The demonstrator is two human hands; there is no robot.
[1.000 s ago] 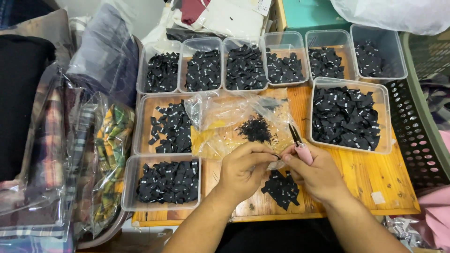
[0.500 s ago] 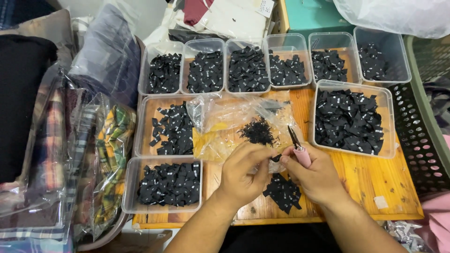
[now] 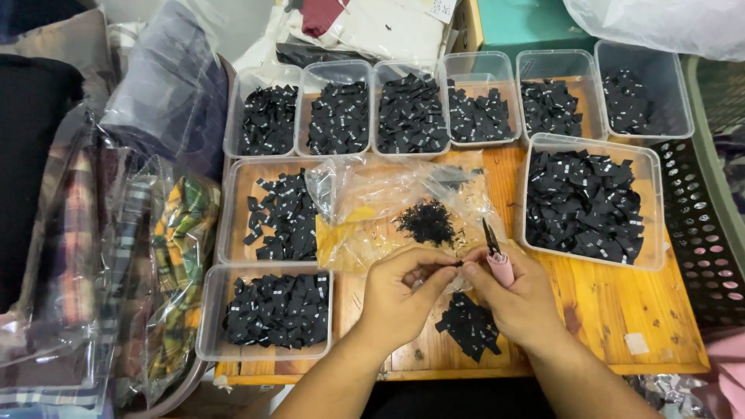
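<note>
— Where is the black label [image 3: 458, 264]?
— Pinched between both hands, over the bench's [image 3: 613, 310] front edge, above a loose label pile [image 3: 468, 326].
— And the hands?
— The left hand [image 3: 400, 291] pinches the label; the right hand [image 3: 518, 299] grips pink-handled snips [image 3: 497, 257], blades up, wrists angled inward.

1. We see six clear tubs [image 3: 411, 109] of black labels lining the far edge of the bench [image 3: 621, 310].
2. Bagged plaid fabric [image 3: 174, 256] lies beside it.
3. A black perforated basket [image 3: 702, 233] stands opposite.
</note>
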